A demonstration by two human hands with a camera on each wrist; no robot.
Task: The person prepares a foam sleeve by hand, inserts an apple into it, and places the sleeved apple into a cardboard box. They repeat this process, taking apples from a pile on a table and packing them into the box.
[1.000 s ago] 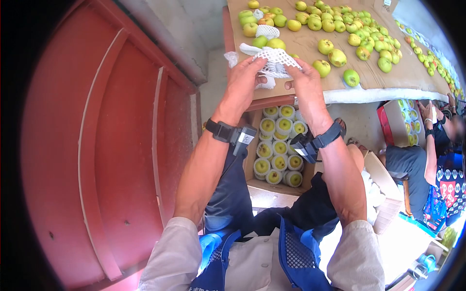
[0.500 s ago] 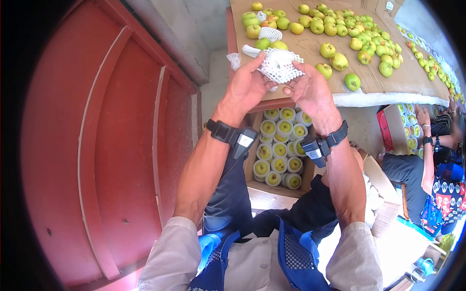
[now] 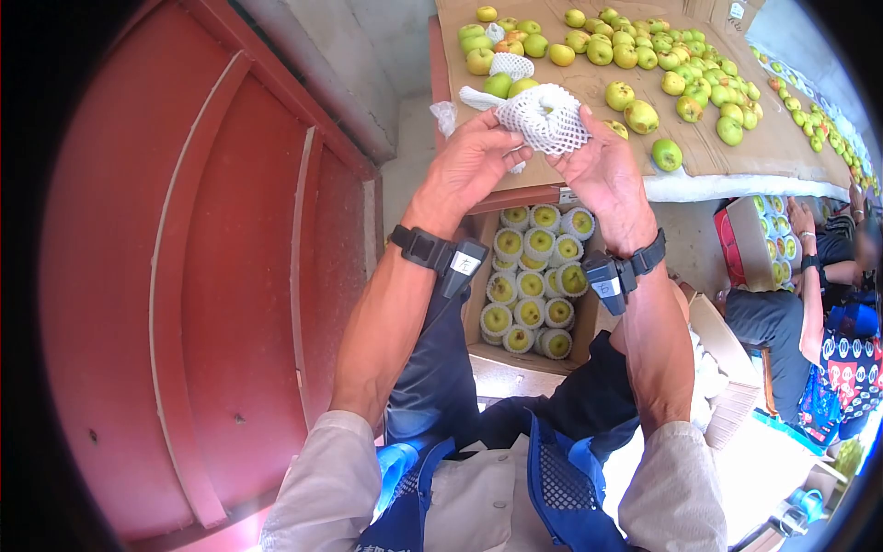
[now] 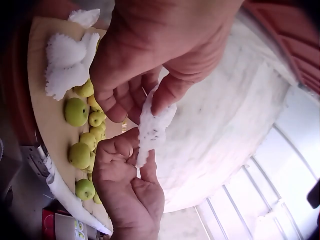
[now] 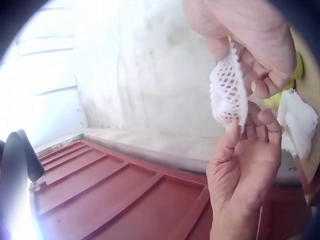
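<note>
A white foam fruit net is stretched between both hands over the near edge of the table. My left hand pinches its left side, thumb against the mesh. On the opposite side my right hand holds the rim between thumb and fingers. Seen edge-on in the right wrist view, the net looks flat and folded back on itself, like a shallow cup. Behind the hands, green apples lie beside another foam net on the cardboard.
Many loose apples cover the cardboard-topped table. Below its edge stands a box of net-wrapped apples. A red metal door stands at left. To the right, another person's arm reaches near a second apple box.
The net has turned and spread, its round middle now facing up. Both hands have shifted slightly right, the right hand moving further round the net's side. The other person's arms moved too.
</note>
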